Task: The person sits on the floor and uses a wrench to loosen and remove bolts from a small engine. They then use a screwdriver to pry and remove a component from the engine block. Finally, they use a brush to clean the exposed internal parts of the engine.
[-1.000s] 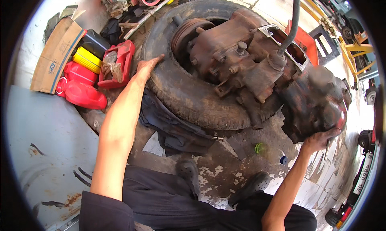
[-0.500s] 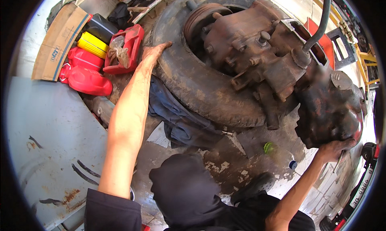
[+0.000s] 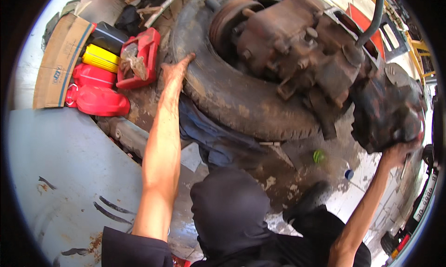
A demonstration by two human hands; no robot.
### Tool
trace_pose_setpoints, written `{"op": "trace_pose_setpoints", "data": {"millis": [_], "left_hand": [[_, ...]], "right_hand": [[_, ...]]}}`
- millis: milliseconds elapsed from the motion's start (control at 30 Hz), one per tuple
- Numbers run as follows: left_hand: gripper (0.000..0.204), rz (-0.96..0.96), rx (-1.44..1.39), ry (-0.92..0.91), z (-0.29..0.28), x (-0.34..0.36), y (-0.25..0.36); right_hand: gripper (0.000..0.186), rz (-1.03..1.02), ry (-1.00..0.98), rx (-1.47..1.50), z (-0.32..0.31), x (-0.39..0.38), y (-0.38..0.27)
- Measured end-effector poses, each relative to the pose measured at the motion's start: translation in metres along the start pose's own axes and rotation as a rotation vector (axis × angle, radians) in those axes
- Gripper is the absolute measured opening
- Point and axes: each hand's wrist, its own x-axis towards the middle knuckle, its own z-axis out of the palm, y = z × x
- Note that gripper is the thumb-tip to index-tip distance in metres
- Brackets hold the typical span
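A large rust-brown gearbox (image 3: 288,39) lies over a worn tyre (image 3: 237,104), with a gear lever (image 3: 374,21) curving up at its right. My left hand (image 3: 174,73) rests against the tyre's left edge, its fingers spread and one of them reaching onto the sidewall. My right hand (image 3: 398,154) is closed on the lower rim of the oily black housing (image 3: 388,111) at the gearbox's right end; its fingertips are partly hidden. Beside that hand is a thin metal rod (image 3: 405,167). A rounded shape in black cloth (image 3: 230,206) lies between my forearms.
Red jugs (image 3: 100,100), a yellow container (image 3: 101,58) and a cardboard sheet (image 3: 60,65) stand at the left, behind a grey-blue metal panel (image 3: 69,165). Dark cloth (image 3: 213,132) lies under the tyre. A clear bottle with a blue cap (image 3: 349,174) lies on the stained floor.
The view has shifted, so the floor items and panel sit differently in the picture. Both hands keep their places, the left at the tyre and the right on the black housing.
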Motion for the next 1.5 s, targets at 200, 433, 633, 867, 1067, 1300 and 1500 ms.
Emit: {"op": "trace_pose_setpoints", "data": {"millis": [200,433,633,867,1067,1300,1500], "left_hand": [[0.14,-0.096,0.024,-0.015,-0.004,-0.01,0.022],[0.122,-0.038,0.031,0.082,0.008,-0.019,0.018],[0.113,0.006,-0.087,0.076,-0.004,-0.015,0.008],[0.126,-0.008,-0.148,0.084,0.005,-0.057,-0.002],[0.128,0.006,-0.104,0.005,-0.001,-0.056,-0.006],[0.13,-0.042,-0.031,0.012,-0.004,-0.045,-0.011],[0.106,0.304,0.291,0.22,0.003,-0.068,0.002]], "right_hand": [[0.048,0.042,0.01,0.062,0.01,-0.001,0.004],[0.05,0.074,0.032,0.077,-0.002,0.001,0.011],[0.051,0.104,0.031,0.119,0.007,0.004,0.01],[0.053,0.09,0.022,0.134,0.007,0.016,0.01],[0.054,0.097,0.049,0.177,0.005,0.004,0.004],[0.054,0.127,0.279,0.325,-0.019,-0.02,-0.001],[0.043,-0.149,0.071,0.213,0.02,-0.128,-0.098]]}}
